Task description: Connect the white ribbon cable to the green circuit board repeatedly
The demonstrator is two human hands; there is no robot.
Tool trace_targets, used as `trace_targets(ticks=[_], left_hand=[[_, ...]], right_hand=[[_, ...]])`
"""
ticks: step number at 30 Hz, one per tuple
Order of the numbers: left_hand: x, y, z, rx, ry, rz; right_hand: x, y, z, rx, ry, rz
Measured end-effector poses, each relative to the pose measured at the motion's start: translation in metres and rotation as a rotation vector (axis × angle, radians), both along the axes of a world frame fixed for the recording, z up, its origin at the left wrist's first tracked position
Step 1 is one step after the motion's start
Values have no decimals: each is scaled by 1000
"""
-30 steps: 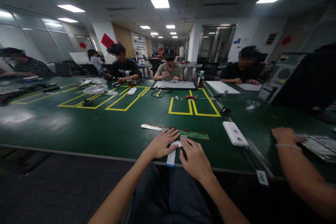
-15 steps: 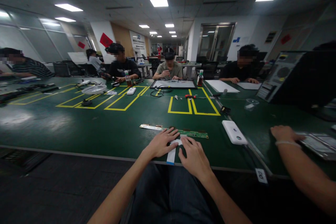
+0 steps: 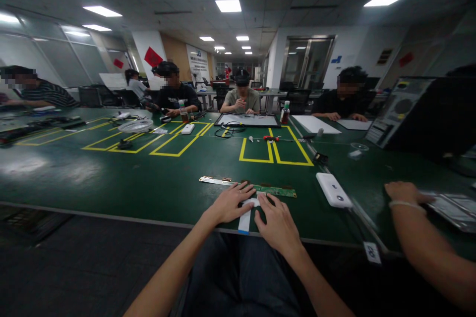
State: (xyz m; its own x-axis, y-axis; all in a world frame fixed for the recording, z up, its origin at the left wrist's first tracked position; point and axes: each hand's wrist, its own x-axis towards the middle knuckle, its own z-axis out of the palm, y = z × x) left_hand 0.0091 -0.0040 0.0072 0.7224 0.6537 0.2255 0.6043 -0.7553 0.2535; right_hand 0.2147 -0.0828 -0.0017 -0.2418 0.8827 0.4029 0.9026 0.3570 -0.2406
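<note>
A long, narrow circuit board [image 3: 277, 190], green at its right end and silver along its left, lies across the table in front of me. My left hand [image 3: 231, 204] rests flat over the board's near middle, fingers stretched out. Beside it, my right hand [image 3: 278, 219] has its fingertips at the board's near edge, thumb held apart. Between the two hands, a white flat ribbon cable [image 3: 244, 222] with a blue end runs toward the table's front edge. My fingers partly hide where the cable meets the board.
The green table [image 3: 148, 183] carries yellow tape outlines. Right of my hands lies a white power bank [image 3: 333, 190] with a cord. A red screwdriver [image 3: 271, 138] lies farther back. At right, another person's arm [image 3: 420, 223] reaches near a metal-framed part. Several people sit around the table.
The whole view has shifted slightly down and to the right. Both my hands keep their places at the board and ribbon cable.
</note>
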Motion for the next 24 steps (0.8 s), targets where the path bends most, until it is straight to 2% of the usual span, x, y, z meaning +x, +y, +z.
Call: trace_targets(ticks=[7,13,19,24], left_hand=[[0,-5,-1,23,-45,28],[-1,-7,1,47,-69,16],[-2,-13,9,85,-58,-134],[-1,-10,11,7,38,-199]], right_hand=[[4,-3,-1,98,71,41],[7,-4,-9,222,184,96],[9,-7,-12,343,248,115],[8,-6,-11,283,246,81]])
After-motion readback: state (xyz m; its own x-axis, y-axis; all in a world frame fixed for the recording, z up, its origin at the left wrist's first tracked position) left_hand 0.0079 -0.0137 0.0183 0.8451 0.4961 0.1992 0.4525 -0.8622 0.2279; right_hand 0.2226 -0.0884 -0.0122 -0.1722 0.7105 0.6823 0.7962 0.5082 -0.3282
